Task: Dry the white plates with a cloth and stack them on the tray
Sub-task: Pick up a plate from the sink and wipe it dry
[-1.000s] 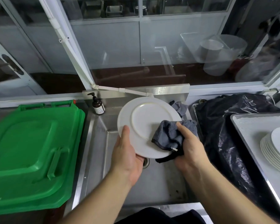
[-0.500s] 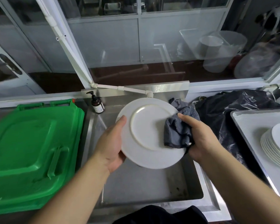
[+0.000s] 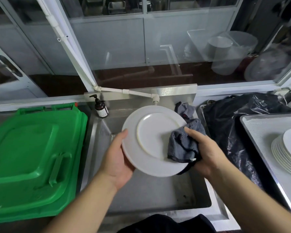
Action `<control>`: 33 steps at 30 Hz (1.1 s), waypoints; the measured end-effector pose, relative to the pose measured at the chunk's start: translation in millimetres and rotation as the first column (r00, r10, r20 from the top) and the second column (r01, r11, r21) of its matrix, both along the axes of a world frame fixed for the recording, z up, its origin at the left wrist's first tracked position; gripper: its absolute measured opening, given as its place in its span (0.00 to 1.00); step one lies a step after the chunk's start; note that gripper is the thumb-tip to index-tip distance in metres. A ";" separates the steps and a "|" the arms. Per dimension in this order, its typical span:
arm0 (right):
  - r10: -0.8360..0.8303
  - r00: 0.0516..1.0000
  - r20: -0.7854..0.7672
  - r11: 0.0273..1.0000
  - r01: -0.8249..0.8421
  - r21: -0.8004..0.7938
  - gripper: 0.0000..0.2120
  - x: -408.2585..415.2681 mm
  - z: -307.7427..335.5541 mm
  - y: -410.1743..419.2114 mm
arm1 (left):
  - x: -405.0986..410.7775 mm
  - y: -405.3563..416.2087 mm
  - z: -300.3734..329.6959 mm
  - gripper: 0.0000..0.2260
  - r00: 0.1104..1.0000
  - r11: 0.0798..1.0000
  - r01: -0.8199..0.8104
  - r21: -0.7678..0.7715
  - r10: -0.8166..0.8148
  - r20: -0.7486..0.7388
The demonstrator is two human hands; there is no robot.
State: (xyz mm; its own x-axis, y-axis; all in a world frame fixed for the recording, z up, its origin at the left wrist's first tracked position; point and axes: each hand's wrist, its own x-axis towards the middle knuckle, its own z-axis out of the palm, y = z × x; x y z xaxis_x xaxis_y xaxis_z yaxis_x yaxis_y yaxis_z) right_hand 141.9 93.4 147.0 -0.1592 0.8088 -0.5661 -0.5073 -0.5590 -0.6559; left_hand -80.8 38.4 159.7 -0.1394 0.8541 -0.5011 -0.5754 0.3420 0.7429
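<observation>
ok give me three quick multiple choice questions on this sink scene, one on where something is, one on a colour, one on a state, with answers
1. Where is the stack of dried plates?
A. in the sink
B. on the tray at the right
C. on the green lid

2. What colour is the cloth used for drying?
A. grey
B. yellow
C. red

3. How is the plate being dried held?
A. lying flat in the sink
B. resting on the stack
C. lifted over the sink, gripped at its left rim

Answers:
1 B: the stack of plates sits on the tray.
2 A: the cloth in the right hand is grey.
3 C: the left hand grips the plate above the sink, underside towards the camera.
</observation>
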 end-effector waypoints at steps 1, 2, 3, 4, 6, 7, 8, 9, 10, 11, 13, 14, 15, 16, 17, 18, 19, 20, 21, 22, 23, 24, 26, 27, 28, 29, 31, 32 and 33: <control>0.020 1.000 0.008 0.999 -0.020 0.049 0.25 4.6 3.9 4.1 | -7.0 3.8 2.9 0.24 0.998 0.999 0.050 0.012 -0.050 -0.044; 0.041 0.999 0.024 0.995 -0.043 0.090 0.26 8.0 8.5 8.1 | -12.3 6.8 6.5 0.23 0.991 0.994 0.106 0.016 -0.104 -0.082; 0.054 0.998 0.042 0.991 -0.059 0.118 0.26 9.9 13.0 12.1 | -15.5 9.8 7.9 0.23 0.985 0.990 0.139 0.012 -0.137 -0.104; 0.056 0.997 0.058 0.989 -0.063 0.130 0.27 10.2 16.9 15.4 | -16.2 11.5 10.1 0.22 0.983 0.990 0.141 0.004 -0.140 -0.119; 0.031 0.998 0.059 0.992 -0.038 0.119 0.28 7.0 21.2 19.4 | -11.3 13.1 13.9 0.20 0.987 0.997 0.078 -0.007 -0.078 -0.140; 0.002 0.999 0.047 0.995 -0.007 0.099 0.26 4.1 22.0 20.0 | -6.3 13.4 14.5 0.19 0.990 1.000 0.029 -0.002 -0.029 -0.141; -0.033 0.999 0.031 0.997 0.031 0.074 0.24 0.8 21.8 19.6 | 0.6 12.9 16.1 0.18 0.990 1.000 -0.020 0.011 0.021 -0.139; -0.066 0.998 0.014 0.997 0.065 0.049 0.21 -3.5 20.6 18.3 | 8.9 12.1 16.9 0.17 0.989 0.997 -0.067 0.028 0.070 -0.128; -0.090 0.996 -0.001 0.996 0.090 0.027 0.20 -8.7 19.0 15.6 | 18.2 10.6 16.8 0.15 0.987 0.993 -0.115 0.035 0.118 -0.109; -0.110 0.994 -0.015 0.994 0.110 0.008 0.19 -14.4 16.4 11.7 | 26.8 9.0 14.2 0.14 0.984 0.987 -0.155 0.035 0.157 -0.081; -0.138 0.990 -0.040 0.990 0.137 -0.030 0.18 -23.4 10.5 3.1 | 41.6 3.5 10.9 0.13 0.982 0.982 -0.189 0.026 0.190 -0.016; -0.137 0.990 -0.047 0.990 0.134 -0.048 0.17 -25.4 8.2 -0.2 | 46.6 0.2 8.9 0.13 0.984 0.984 -0.178 0.017 0.178 0.013; -0.124 0.991 -0.050 0.991 0.120 -0.066 0.17 -25.2 6.5 -2.1 | 48.4 -2.3 6.3 0.14 0.986 0.987 -0.161 0.007 0.160 0.034; -0.103 0.994 -0.046 0.992 0.099 -0.080 0.17 -22.7 5.9 -2.5 | 46.9 -5.1 5.9 0.13 0.989 0.990 -0.144 0.000 0.144 0.045; -0.077 0.996 -0.034 0.994 0.074 -0.084 0.18 -17.8 6.0 -1.3 | 41.8 -6.9 4.9 0.12 0.990 0.992 -0.128 0.003 0.128 0.053; -0.049 0.999 -0.018 0.996 0.048 -0.076 0.18 -11.2 6.6 1.3 | 34.5 -7.3 4.7 0.12 0.992 0.994 -0.110 0.010 0.109 0.063; -0.029 1.000 -0.011 0.998 0.028 -0.060 0.18 -4.2 7.6 4.6 | 26.1 -7.1 4.5 0.14 0.995 0.997 -0.078 0.025 0.077 0.062; -0.008 1.000 -0.014 0.999 0.008 -0.041 0.17 3.1 9.1 8.2 | 17.7 -6.7 5.5 0.17 0.998 0.999 -0.039 0.036 0.037 0.057; 0.020 1.000 -0.017 1.000 -0.020 -0.019 0.16 9.7 11.6 11.7 | 10.4 -5.6 7.3 0.19 0.998 0.999 0.005 0.044 -0.008 0.060; 0.051 0.999 -0.011 0.999 -0.051 0.001 0.15 15.0 14.9 14.9 | 4.0 -4.6 10.1 0.19 0.996 0.997 0.050 0.052 -0.054 0.071; 0.071 0.997 0.003 0.997 -0.071 0.019 0.17 19.0 17.8 17.9 | -2.3 -4.0 12.6 0.18 0.992 0.993 0.096 0.067 -0.101 0.076; 0.078 0.997 0.024 0.996 -0.079 0.040 0.21 21.5 20.7 21.5 | -8.1 -3.4 16.1 0.16 0.986 0.986 0.139 0.091 -0.146 0.078; 0.053 0.995 0.080 0.996 -0.059 0.069 0.28 22.2 24.5 28.4 | -16.2 -1.8 22.6 0.13 0.974 0.969 0.205 0.141 -0.216 0.067; 0.025 0.993 0.113 0.996 -0.035 0.080 0.27 19.9 25.8 30.6 | -18.8 -1.0 24.5 0.14 0.971 0.963 0.218 0.160 -0.230 0.060; -0.006 0.988 0.153 0.996 -0.008 0.091 0.23 16.9 26.3 31.7 | -19.8 -0.1 27.2 0.15 0.971 0.960 0.221 0.169 -0.233 0.053; -0.037 0.980 0.196 0.995 0.018 0.098 0.19 13.1 26.0 31.9 | -18.4 0.5 29.8 0.16 0.974 0.961 0.212 0.177 -0.223 0.045; -0.099 0.959 0.267 0.992 0.075 0.101 0.13 5.6 22.9 30.0 | -11.3 0.2 30.8 0.16 0.981 0.965 0.179 0.194 -0.190 0.036; -0.124 0.949 0.289 0.990 0.096 0.108 0.12 1.8 20.3 28.4 | -6.4 -0.8 30.8 0.16 0.985 0.966 0.160 0.201 -0.170 0.036; -0.142 0.943 0.302 0.987 0.112 0.117 0.11 -1.8 17.7 25.9 | -1.0 -1.6 30.3 0.16 0.988 0.968 0.137 0.210 -0.148 0.039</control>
